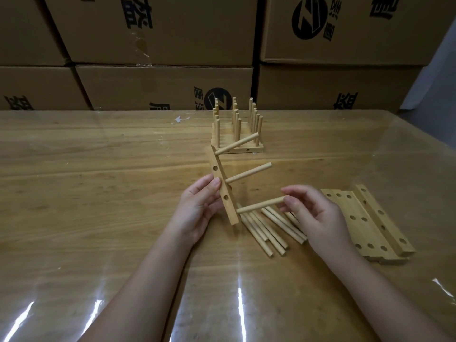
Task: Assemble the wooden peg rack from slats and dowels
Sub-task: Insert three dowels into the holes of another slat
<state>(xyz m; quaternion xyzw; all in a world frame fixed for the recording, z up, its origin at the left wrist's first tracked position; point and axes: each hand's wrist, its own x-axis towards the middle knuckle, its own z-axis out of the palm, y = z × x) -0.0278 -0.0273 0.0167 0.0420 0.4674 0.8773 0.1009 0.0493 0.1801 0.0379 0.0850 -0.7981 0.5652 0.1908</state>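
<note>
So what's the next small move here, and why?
Probably push the dowel pinched in the right hand leftward into the slat that the left hand holds. Two fitted dowels already stand in the slat, and this one's tip sits just short of its lower end.

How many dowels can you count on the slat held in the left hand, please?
3. The upper dowel and middle dowel stick out of the slat; the lower dowel, pinched by the right hand, meets its bottom end. None seem hidden.
</note>
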